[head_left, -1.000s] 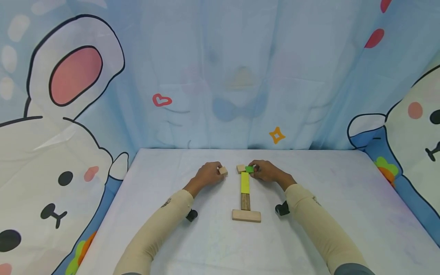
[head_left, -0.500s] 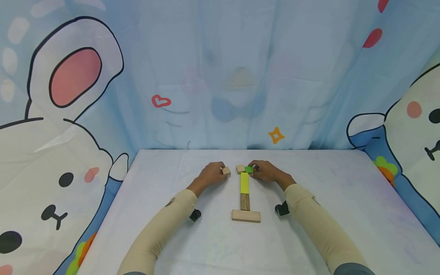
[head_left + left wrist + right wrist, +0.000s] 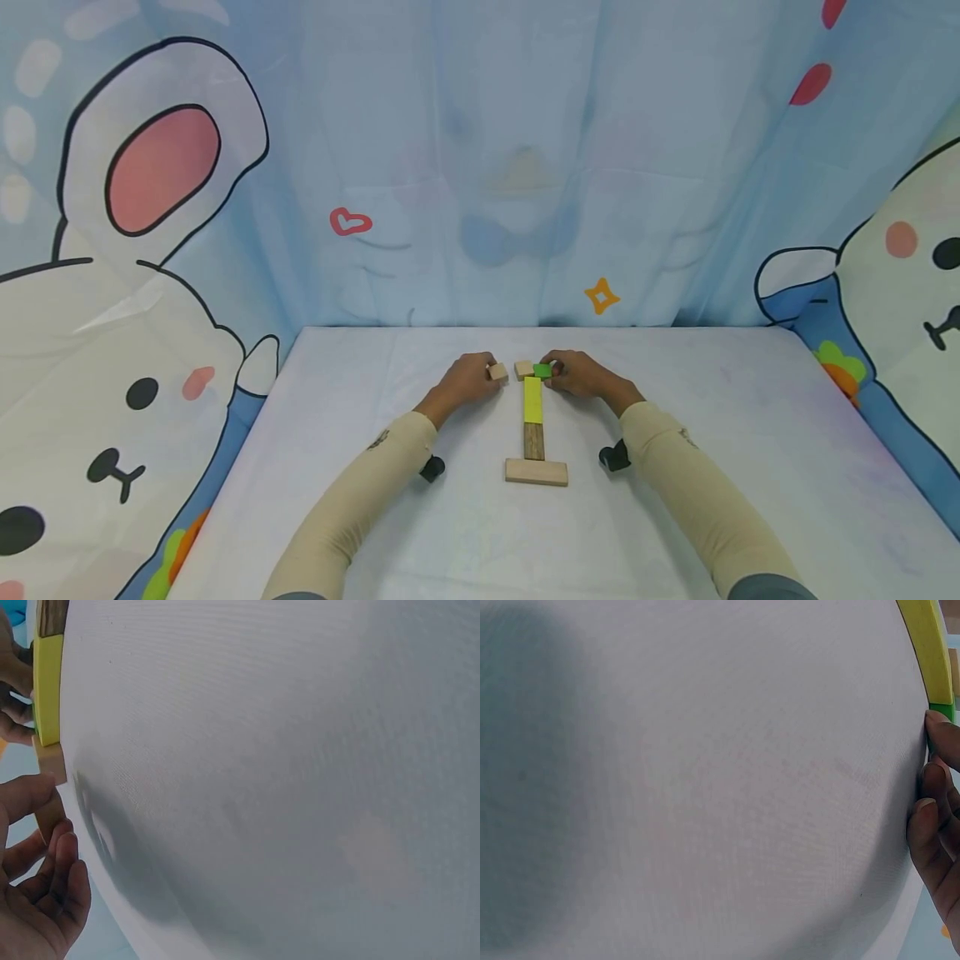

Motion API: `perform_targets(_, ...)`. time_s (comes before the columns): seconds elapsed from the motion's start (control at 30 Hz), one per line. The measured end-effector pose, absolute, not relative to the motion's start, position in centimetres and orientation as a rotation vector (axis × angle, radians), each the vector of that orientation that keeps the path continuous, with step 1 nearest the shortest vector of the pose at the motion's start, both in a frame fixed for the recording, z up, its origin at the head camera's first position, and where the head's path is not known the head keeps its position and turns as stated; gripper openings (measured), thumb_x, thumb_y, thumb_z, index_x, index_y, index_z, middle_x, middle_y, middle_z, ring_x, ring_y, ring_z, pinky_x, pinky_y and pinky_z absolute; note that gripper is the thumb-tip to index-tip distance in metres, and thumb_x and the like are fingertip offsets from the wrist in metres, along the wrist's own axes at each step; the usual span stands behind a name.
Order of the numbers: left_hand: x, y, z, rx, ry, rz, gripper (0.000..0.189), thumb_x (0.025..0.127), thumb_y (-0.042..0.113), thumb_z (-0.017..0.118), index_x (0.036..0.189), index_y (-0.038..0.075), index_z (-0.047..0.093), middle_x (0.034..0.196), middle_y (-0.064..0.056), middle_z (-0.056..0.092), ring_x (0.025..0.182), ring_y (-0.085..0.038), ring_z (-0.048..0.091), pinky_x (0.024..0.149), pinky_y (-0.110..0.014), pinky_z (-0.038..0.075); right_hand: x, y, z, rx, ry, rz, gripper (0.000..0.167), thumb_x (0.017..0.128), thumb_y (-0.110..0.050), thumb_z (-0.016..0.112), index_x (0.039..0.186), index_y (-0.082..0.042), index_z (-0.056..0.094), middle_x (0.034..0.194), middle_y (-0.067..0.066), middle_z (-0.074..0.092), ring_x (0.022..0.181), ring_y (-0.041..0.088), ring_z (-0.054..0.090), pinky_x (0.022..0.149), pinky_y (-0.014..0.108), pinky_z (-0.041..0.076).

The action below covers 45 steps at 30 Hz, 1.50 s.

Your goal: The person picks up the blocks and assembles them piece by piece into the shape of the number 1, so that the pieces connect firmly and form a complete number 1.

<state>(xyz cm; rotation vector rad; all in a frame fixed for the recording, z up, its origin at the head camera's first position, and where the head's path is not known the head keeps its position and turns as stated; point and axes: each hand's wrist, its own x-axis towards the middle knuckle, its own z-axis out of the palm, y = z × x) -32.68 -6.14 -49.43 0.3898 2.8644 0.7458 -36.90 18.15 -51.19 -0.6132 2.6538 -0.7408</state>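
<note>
My left hand (image 3: 467, 379) pinches a small plain wooden block (image 3: 498, 372) between thumb and fingers, just left of another plain wooden block (image 3: 522, 369). In the left wrist view the held block (image 3: 49, 816) is close to that second block (image 3: 51, 763). My right hand (image 3: 576, 372) pinches a green block (image 3: 542, 370) at the row's right side, against the plain block. Below these two lies a long yellow block (image 3: 532, 400), then a dark brown wooden block (image 3: 534, 442), then a wide light wooden block (image 3: 536, 472) set crosswise, all in a line.
A white cloth covers the table (image 3: 420, 542). Behind it hangs a blue curtain (image 3: 450, 167) printed with cartoon animals. Black wrist cameras sit under the left sleeve (image 3: 375, 483) and the right sleeve (image 3: 697, 492).
My left hand has moved right with its small wooden block, closing in on the plain block at the top of the row. My right hand stays at the green block.
</note>
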Motion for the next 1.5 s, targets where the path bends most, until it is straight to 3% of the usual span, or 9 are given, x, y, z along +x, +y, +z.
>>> perform_targets(0.83, -32.9, -5.1, -49.6, 0.378, 2.863, 0.733, 0.029, 0.096, 0.024, 0.069, 0.117, 0.004, 0.066, 0.095, -0.003, 0.068, 0.078, -0.011, 0.053, 0.072, -0.026, 0.045, -36.9, 18.2, -51.5, -0.616, 2.66, -0.731, 0.038, 0.096, -0.017, 0.067, 0.131, -0.004, 0.059, 0.106, 0.012, 0.064, 0.094, 0.023, 0.057, 0.086, 0.043, 0.048)
perform_targets(1.5, -32.7, -4.4, -50.0, 0.324, 2.877, 0.715, 0.028, 0.095, 0.026, 0.07, 0.115, 0.007, 0.068, 0.085, 0.002, 0.062, 0.073, -0.01, 0.051, 0.065, -0.024, 0.041, -36.8, 18.2, -51.3, -0.583, 2.647, -0.757, 0.037, 0.096, -0.017, 0.067, 0.131, -0.006, 0.06, 0.104, 0.01, 0.064, 0.092, 0.022, 0.055, 0.084, 0.04, 0.046)
